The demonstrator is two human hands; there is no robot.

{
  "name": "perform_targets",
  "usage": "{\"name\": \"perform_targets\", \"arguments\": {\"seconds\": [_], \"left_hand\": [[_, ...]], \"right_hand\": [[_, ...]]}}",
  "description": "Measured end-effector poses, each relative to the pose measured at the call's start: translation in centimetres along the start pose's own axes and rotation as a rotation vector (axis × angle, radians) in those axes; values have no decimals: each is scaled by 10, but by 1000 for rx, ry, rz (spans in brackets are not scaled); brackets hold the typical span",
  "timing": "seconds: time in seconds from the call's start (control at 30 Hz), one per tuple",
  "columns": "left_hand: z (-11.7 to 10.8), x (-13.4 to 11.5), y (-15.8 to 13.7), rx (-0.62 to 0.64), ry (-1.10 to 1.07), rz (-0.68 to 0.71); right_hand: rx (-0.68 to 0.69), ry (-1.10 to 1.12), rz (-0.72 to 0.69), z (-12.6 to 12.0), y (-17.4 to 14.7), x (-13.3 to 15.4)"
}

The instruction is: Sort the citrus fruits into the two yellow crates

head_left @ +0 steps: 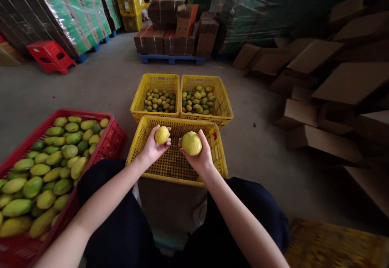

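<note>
Fruit (pixel 162 135) in my left hand (pixel 151 149), bigger fruit (pixel 191 143) in my right hand (pixel 203 157)

So this is what I've got on the head view from my end. Both hands are occupied: the left is curled round the smaller yellow one, thumb on one side and fingertips poking out on the other. The right cups the bigger yellow-green one, thumb up along its right side, fingers round the left. The hands are near each other, not touching.

Both pieces are up over a yellow crate (pixel 170 178), and I can see its holey floor between my wrists. My knees (pixel 258 207), in dark cloth, are either side of its near edge.

Just past it I've got two more yellow crates (pixel 209 82) side by side, each with a load of small green and yellow fruit (pixel 159 101). Over on my left there's a red crate (pixel 112 140) piled with green and yellow fruit, lots of it longish.

Further out: a red plastic stool (pixel 50 56) on the left, tall film-wrapped stacks (pixel 73 12) behind it, a blue pallet (pixel 172 59) of strapped brown cardboard (pixel 179 46) straight ahead, and a messy heap of cardboard boxes (pixel 316 57) to my right. Something yellowish (pixel 337 245) sits bottom right, too blurry for me to make out.
</note>
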State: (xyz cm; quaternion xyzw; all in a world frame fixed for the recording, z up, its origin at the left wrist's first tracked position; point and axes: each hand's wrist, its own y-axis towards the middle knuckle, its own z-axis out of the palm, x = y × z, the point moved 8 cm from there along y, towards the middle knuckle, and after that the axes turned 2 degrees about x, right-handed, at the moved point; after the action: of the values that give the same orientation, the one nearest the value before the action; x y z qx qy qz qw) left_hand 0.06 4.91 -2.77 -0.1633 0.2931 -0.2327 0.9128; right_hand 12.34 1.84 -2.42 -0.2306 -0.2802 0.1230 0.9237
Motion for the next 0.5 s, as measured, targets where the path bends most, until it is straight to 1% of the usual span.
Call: {"name": "perform_targets", "arguments": {"seconds": [0.13,0.27,0.4,0.5], "left_hand": [[-6,3,1,-90,56,-31],[-7,8,0,-110,126,-72],[-11,3,-3,-166,206,-1],[-13,-1,-5,-178,186,56]], "right_hand": [[2,20,-14,-1,7,-1],[-30,34,-48,-5,6,0],[-1,-5,14,-5,5,-5],[6,-18,20,-8,7,-6]]}}
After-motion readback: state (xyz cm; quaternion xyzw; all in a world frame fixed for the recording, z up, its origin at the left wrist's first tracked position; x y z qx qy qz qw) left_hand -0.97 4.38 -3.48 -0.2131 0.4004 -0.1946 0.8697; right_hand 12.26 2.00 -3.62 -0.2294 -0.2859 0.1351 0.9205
